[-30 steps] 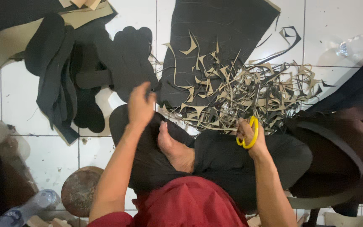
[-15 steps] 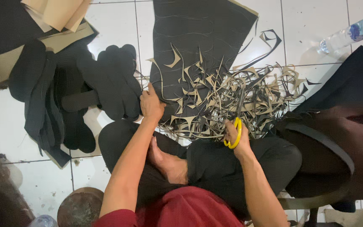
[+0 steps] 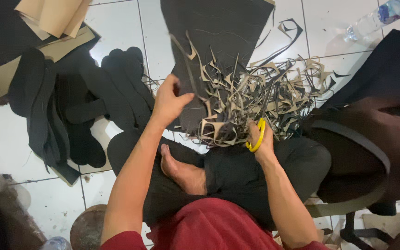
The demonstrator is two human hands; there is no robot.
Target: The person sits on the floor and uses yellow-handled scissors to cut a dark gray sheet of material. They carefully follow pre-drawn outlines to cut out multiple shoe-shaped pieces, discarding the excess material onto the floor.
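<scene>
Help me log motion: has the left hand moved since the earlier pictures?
Yes. The left hand went forward from the black-trousered knee onto the large black sheet's edge.

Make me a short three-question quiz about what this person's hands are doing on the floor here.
1. True or false: the right hand holds yellow-handled scissors.
2. The left hand grips: A) the plastic bottle, B) the dark sheet, C) the tan sheets?
3. What lies heaped between the hands?
Key: 1 true. 2 B. 3 A pile of trimmed scraps.
</scene>
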